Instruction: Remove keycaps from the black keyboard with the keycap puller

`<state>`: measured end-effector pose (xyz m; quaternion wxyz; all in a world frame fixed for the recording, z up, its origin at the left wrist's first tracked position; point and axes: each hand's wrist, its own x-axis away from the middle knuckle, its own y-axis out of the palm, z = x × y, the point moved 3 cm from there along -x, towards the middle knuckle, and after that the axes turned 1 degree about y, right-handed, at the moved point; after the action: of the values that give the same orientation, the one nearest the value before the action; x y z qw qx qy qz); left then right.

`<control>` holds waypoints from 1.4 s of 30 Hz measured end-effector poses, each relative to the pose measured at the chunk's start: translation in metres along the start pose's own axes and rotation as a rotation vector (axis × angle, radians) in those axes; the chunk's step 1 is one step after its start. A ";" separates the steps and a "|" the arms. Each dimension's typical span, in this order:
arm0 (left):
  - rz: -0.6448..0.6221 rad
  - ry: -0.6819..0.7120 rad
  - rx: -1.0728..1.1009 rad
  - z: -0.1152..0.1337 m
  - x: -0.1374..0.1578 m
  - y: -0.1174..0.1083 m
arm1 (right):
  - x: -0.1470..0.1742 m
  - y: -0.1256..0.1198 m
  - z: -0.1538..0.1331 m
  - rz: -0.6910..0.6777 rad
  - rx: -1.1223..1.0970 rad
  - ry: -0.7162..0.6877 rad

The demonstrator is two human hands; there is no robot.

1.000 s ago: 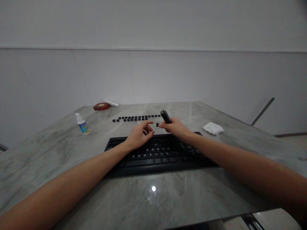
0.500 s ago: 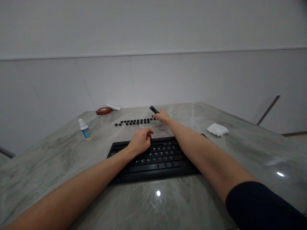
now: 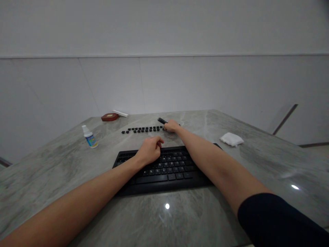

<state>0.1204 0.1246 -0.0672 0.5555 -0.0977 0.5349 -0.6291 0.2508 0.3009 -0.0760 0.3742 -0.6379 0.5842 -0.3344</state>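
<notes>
My right hand (image 3: pixel 171 126) reaches to the right end of the rows of loose black keycaps (image 3: pixel 146 130) on the table. It is closed around a slim black tool (image 3: pixel 161 120), whose far end points up and left; the tool's kind is unclear. Whether a keycap is also between the fingertips is hidden. My left hand (image 3: pixel 150 151) rests curled on the upper part of the black keyboard (image 3: pixel 164 185). Its fingers are bent inward, and their inside does not show. Both forearms cover parts of the keyboard.
On the left stands a white spray bottle with a blue label (image 3: pixel 90 140). Farther back lie a reddish-brown box (image 3: pixel 110 117) and a white flat strip (image 3: pixel 120 113). A white folded cloth or pad (image 3: pixel 231 139) is on the right. A wall rises behind the marble-patterned table (image 3: pixel 64 164).
My right hand has dipped slightly towards the table at the end of the keycap rows, and the black tool has tilted flatter. My left hand stays on the keyboard. The view has shifted a little.
</notes>
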 end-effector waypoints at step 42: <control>0.025 0.039 -0.017 0.001 0.001 0.001 | -0.003 0.009 -0.004 0.147 0.121 -0.122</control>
<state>0.1213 0.1234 -0.0675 0.5518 -0.0834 0.5521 -0.6194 0.2427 0.3030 -0.0824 0.4705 -0.5887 0.5843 -0.3011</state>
